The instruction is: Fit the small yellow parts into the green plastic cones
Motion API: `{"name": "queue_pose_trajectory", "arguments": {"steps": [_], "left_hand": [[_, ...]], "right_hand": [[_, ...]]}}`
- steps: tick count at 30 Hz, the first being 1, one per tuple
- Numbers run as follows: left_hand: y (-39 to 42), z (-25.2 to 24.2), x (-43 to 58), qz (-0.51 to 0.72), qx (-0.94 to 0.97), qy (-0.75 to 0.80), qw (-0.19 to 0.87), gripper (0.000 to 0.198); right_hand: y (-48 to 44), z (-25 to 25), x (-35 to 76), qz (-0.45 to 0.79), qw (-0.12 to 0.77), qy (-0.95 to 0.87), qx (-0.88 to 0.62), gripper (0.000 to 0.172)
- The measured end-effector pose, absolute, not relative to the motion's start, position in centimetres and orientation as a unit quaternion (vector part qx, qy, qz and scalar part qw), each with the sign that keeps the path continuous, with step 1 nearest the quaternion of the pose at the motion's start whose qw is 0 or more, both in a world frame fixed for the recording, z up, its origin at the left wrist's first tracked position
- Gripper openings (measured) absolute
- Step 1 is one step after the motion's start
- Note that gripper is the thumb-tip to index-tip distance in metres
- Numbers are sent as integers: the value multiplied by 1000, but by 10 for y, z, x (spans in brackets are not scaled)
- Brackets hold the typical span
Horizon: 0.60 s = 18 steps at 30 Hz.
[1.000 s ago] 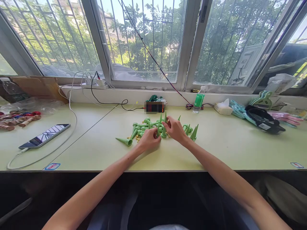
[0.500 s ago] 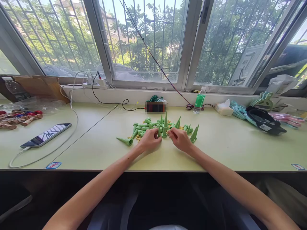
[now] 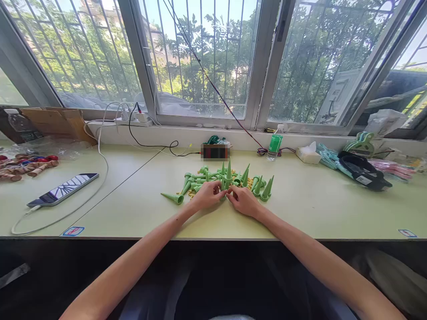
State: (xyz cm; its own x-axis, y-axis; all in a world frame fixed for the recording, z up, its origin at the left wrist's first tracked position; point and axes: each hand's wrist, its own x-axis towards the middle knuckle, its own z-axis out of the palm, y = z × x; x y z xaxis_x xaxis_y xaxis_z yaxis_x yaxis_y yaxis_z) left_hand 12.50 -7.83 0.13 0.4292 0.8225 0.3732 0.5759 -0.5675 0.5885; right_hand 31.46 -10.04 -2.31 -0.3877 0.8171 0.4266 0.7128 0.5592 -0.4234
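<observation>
A heap of green plastic cones [image 3: 200,178] lies mid-table, some on their sides, several standing upright like the tall cone [image 3: 228,171]; small yellow bits show among them. My left hand [image 3: 207,198] rests curled at the heap's near edge, its fingers closed round a green cone that is mostly hidden. My right hand [image 3: 243,201] sits beside it, fingertips pinched together against the left hand's fingers; what they hold is hidden. One cone [image 3: 172,197] lies apart to the left.
A phone [image 3: 62,189] on a white cable lies at left, with coloured wooden pieces [image 3: 23,165] beyond it. A green bottle [image 3: 275,145], tissue pack [image 3: 308,154] and black strap [image 3: 362,171] sit at the right rear. Cables and a power strip [image 3: 136,118] line the windowsill.
My right hand drew back from above the upright cones toward me and left, until its fingertips met my left hand. The left hand stayed in place.
</observation>
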Motion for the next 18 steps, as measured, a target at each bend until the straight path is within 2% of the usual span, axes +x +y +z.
{"name": "queue_pose_trajectory", "arguments": {"steps": [4, 18], "left_hand": [[-78, 3, 124, 343, 817, 419, 200, 33], [-80, 5, 123, 400, 803, 370, 243, 24]], "right_hand": [[-100, -22, 315, 99, 309, -825, -463, 10], [-98, -23, 315, 110, 332, -823, -447, 10]]}}
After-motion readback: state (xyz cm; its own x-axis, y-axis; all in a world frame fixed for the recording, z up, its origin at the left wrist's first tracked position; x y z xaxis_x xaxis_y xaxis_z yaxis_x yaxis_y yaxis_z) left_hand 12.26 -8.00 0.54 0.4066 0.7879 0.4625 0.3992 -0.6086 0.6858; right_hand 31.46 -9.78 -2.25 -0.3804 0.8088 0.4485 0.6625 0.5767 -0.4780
